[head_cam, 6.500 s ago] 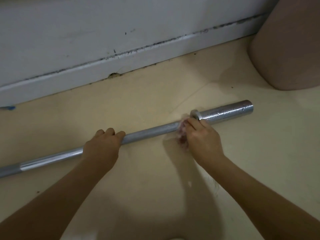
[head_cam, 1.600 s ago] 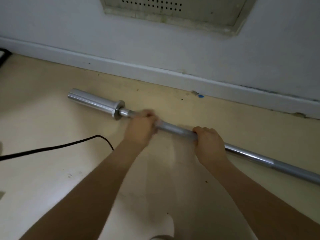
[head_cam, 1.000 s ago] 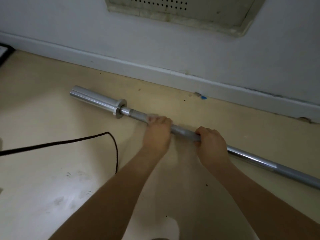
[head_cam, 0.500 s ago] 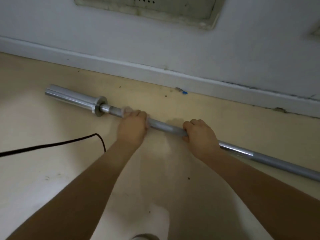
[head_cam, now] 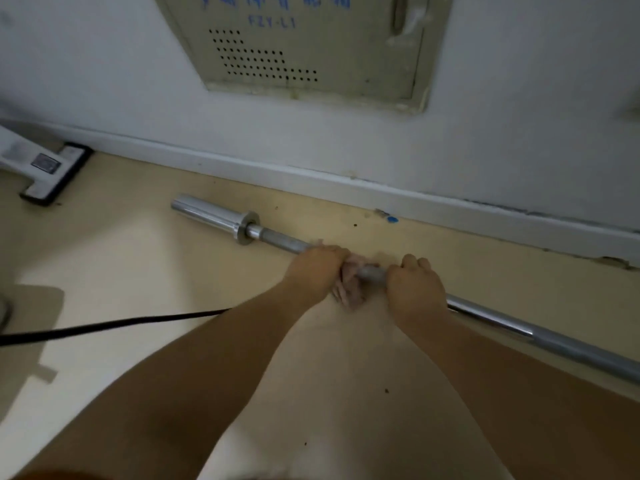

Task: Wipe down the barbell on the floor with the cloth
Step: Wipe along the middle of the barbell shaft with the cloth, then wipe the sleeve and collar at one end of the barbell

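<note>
A long silver barbell [head_cam: 221, 216] lies on the beige floor, running from its thick left sleeve down to the lower right edge of the head view. My left hand [head_cam: 317, 268] is wrapped over the shaft with a pale pinkish cloth [head_cam: 349, 289] bunched under it, and the cloth hangs out to the hand's right. My right hand [head_cam: 414, 289] grips the bare shaft just to the right, a short stretch of bar showing between the two hands.
A white wall with a skirting board [head_cam: 346, 185] runs close behind the bar, with a perforated metal panel [head_cam: 304, 46] set into it. A black cable [head_cam: 104, 329] crosses the floor at left. A white and black appliance base [head_cam: 48, 171] stands at far left.
My left hand with the cloth has slid right along the shaft, away from the sleeve collar and close to my right hand. The view has tilted up, showing more wall.
</note>
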`<control>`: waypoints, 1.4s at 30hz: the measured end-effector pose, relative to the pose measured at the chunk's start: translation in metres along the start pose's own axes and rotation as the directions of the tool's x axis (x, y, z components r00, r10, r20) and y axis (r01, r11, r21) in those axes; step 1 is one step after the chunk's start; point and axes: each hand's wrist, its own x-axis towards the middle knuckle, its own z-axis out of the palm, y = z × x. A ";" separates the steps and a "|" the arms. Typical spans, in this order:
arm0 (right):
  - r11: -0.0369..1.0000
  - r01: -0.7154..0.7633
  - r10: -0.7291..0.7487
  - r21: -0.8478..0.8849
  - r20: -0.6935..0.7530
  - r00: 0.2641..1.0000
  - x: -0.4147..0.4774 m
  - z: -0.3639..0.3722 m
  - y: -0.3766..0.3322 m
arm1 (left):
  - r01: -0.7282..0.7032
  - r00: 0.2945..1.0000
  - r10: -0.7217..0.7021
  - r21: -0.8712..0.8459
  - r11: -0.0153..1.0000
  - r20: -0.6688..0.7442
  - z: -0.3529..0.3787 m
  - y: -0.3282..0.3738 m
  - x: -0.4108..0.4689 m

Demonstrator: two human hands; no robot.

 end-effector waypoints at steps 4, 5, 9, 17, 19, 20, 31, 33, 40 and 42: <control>0.999 0.029 -0.029 -0.034 0.010 1.000 -0.009 -0.005 0.001 | 0.182 0.983 -0.182 -0.027 0.983 -0.023 -0.018 -0.041 -0.013; 0.998 0.046 -0.046 -0.036 -0.007 0.999 -0.011 -0.002 0.003 | 0.219 0.974 -0.221 -0.046 0.975 -0.047 -0.022 -0.055 -0.017; 0.997 0.079 -0.079 0.001 -0.040 0.996 -0.014 0.013 -0.010 | 0.292 0.946 -0.306 -0.129 0.948 -0.108 -0.021 -0.106 -0.026; 0.998 -0.004 0.002 -0.065 -0.034 0.999 0.007 0.010 -0.020 | 0.196 0.975 -0.189 0.058 0.979 -0.114 0.000 -0.095 -0.004; 0.996 -0.028 0.026 -0.080 -0.025 0.999 0.014 0.010 -0.032 | 0.200 0.976 -0.188 0.109 0.974 -0.107 -0.003 -0.076 -0.001; 0.995 -0.047 0.045 -0.087 -0.018 0.999 0.018 0.010 -0.038 | 0.175 0.980 -0.164 0.097 0.980 -0.112 -0.003 -0.063 0.000; 0.976 0.026 0.011 -0.217 0.166 0.986 0.057 -0.013 -0.046 | 0.125 0.974 -0.154 -0.171 0.977 -0.167 -0.011 -0.140 -0.006; 0.978 0.022 0.024 -0.208 0.217 0.976 0.064 -0.016 -0.047 | 0.207 0.955 -0.235 -0.162 0.965 -0.180 -0.010 -0.136 -0.003; 0.956 0.026 0.032 -0.291 0.194 0.981 0.071 -0.022 -0.068 | 0.033 0.995 -0.052 -0.199 0.979 -0.089 0.000 -0.057 0.004; 0.959 -0.003 0.053 -0.285 0.169 0.984 0.068 -0.026 -0.074 | -0.064 0.993 0.050 -0.133 0.989 -0.109 -0.006 -0.057 0.005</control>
